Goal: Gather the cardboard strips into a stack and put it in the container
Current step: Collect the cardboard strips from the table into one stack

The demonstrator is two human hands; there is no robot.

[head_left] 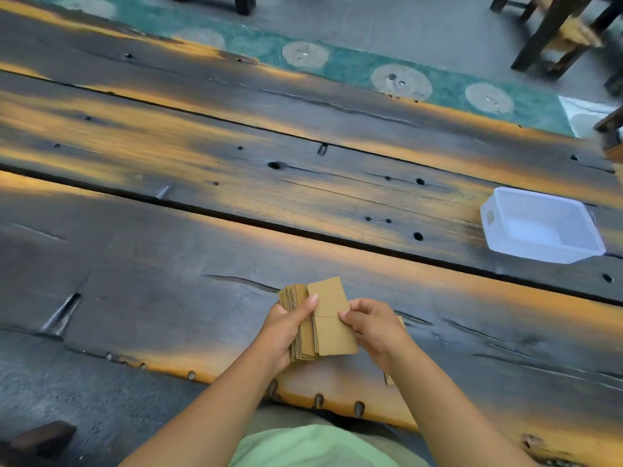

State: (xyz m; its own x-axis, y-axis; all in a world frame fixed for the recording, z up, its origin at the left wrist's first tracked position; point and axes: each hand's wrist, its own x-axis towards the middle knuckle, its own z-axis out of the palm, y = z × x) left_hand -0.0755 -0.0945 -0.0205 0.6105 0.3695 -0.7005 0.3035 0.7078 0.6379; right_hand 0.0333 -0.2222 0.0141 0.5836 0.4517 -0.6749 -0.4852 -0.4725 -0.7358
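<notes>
We hold the stack of cardboard strips (305, 326) in our left hand (286, 326), fingers wrapped under its left side and thumb pressed flat on top. Our right hand (372, 326) pinches the top strip (332, 315) by its right edge, thumb above and fingers curled beneath. Both forearms reach in from the table's (168, 264) near edge. The white container (539, 225) sits open, well apart to the far right. Bare planks lie between it and the stack.
</notes>
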